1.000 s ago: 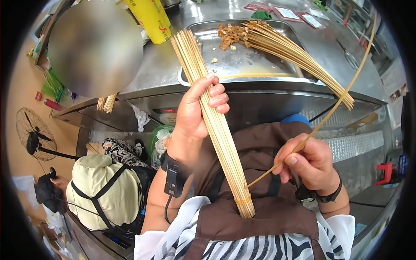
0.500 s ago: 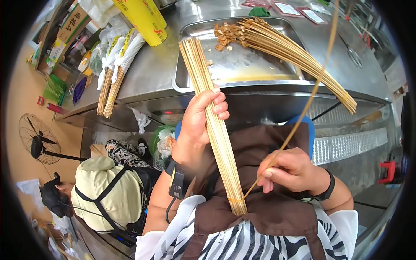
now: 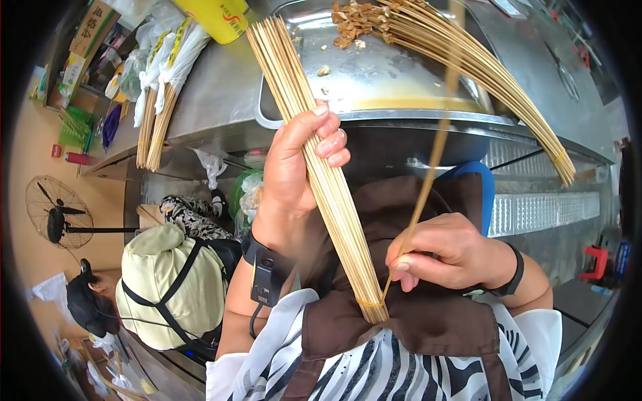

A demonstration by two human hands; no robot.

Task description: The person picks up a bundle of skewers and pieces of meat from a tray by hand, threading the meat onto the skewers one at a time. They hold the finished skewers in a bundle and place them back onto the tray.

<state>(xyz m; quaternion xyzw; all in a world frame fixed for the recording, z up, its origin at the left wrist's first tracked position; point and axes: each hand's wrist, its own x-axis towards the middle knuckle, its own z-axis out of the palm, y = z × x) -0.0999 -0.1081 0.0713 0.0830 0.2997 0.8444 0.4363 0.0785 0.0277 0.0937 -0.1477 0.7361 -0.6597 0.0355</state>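
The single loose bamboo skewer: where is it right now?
In the head view, the single skewer is pinched in the right hand, its lower tip beside the banded end of the skewer bundle gripped by the left hand.

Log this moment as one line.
left hand: grips skewer bundle | right hand: pinches single skewer | tray: loaded skewers

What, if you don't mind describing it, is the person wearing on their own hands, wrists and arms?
Both hands are bare, without gloves. The left hand has a black strap at the wrist carrying a small black device with a thin cable trailing from it. The right hand has a plain black wristband. White sleeves show near the shoulders.
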